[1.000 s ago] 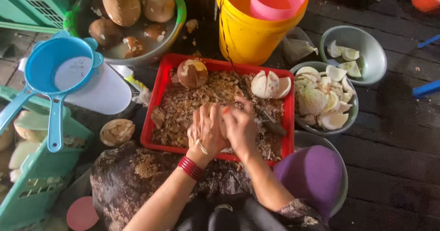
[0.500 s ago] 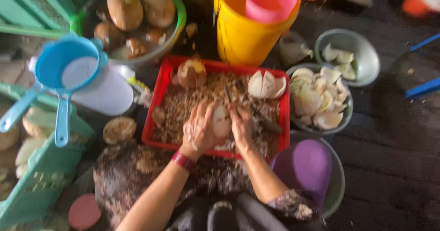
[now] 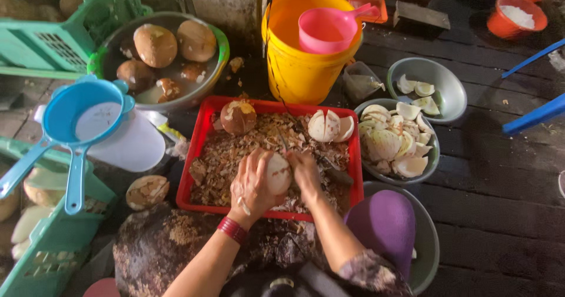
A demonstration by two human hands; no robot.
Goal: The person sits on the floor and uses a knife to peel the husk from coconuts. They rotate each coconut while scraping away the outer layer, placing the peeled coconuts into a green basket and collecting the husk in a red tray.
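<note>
at centre frame, above a red tray (image 3: pixel 194 156) heaped with brown shavings: a pale peeled coconut piece (image 3: pixel 278 173), long axis running up-down, rounded end toward the top edge. left hand (image 3: pixel 252 186) cupped around it, fingers curled tight; right hand (image 3: pixel 306 173) closed on a knife (image 3: pixel 329 168), blade angled to lower right.

Both hands meet over the near half of a tray (image 3: pixel 200 156) of shavings, the left hand (image 3: pixel 252 185) and right hand (image 3: pixel 306 173) around a peeled coconut (image 3: pixel 278 172). Beyond them in the tray lie a husked coconut (image 3: pixel 238 117) to the left and split pieces (image 3: pixel 331 125) to the right. Right of the hands stands a bowl of pieces (image 3: pixel 393 144); behind the tray, a bucket (image 3: pixel 300 67).
</note>
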